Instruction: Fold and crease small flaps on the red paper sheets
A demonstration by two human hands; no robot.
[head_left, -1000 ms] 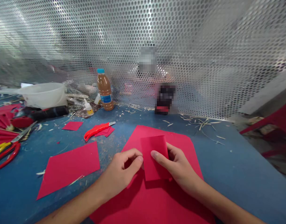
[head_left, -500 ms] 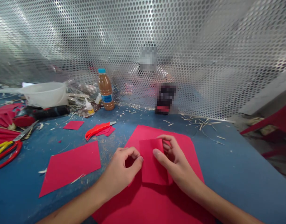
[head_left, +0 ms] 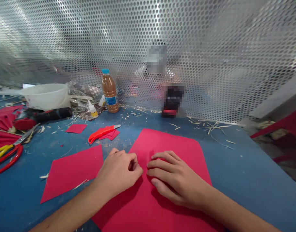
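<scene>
A large red sheet of paper (head_left: 172,141) lies in front of me, and both hands are over it. My right hand (head_left: 174,177) lies palm down on the sheet, its fingers stretched out to the left. A smaller piece of red paper (head_left: 151,154) seems to be under those fingers; only a faint strip shows. Just left of it, my left hand (head_left: 121,170) is closed, with thumb and forefinger pinched together. Whatever is in that pinch, if anything, is hidden.
To the left lie a red paper piece (head_left: 73,170), a red-handled cutter (head_left: 102,133) and scissors (head_left: 14,149). Behind stand a brown bottle (head_left: 109,91), a glue bottle (head_left: 92,109), a white tub (head_left: 46,96) and a blurred dark object (head_left: 172,100) against the perforated metal wall (head_left: 211,64).
My right hand has turned palm down and flattened over the small red paper, which it held partly raised before. My left hand has moved slightly left, away from the paper's edge.
</scene>
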